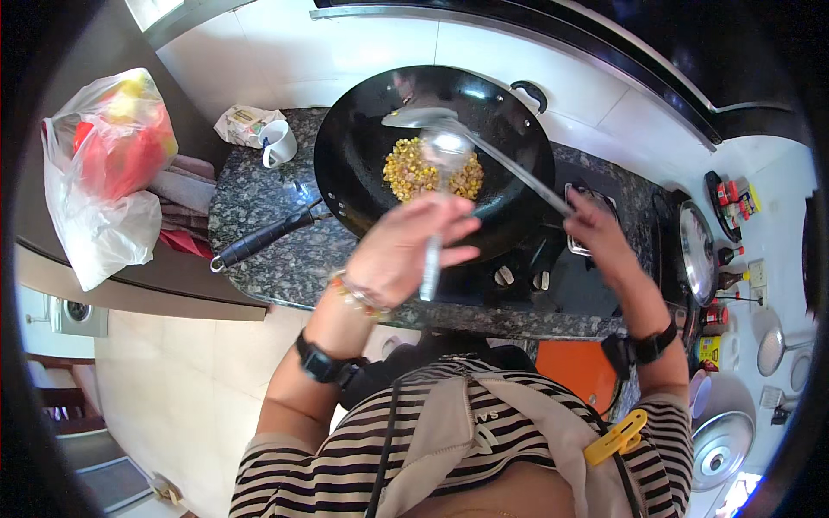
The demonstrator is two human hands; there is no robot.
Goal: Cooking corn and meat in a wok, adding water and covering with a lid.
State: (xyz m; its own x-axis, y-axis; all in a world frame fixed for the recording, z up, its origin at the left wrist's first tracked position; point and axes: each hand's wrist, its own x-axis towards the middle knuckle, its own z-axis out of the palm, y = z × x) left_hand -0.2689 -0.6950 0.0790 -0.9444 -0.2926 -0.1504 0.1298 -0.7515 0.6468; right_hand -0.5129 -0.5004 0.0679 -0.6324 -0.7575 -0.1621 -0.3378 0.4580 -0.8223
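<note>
A large black wok [363,175] sits on the stove, holding a heap of corn kernels mixed with small pinkish bits [405,171]. My left hand [405,249], slightly blurred, grips a metal spoon [430,275] whose round bowl is over the corn. From the right, my right hand [602,233] grips the long handle of a metal spatula or ladle [511,165]. Its broad head is above the far part of the wok, just beyond the spoon bowl. Motion blur hides whether the two utensils touch.
The wok's long handle [269,236] extends left over the granite counter [252,194]. A white mug [278,142] and crumpled packet [246,126] stand behind it. Plastic bags [110,149] lie far left. Stove knobs [504,277] face me; a lidded pan [698,252] is at right.
</note>
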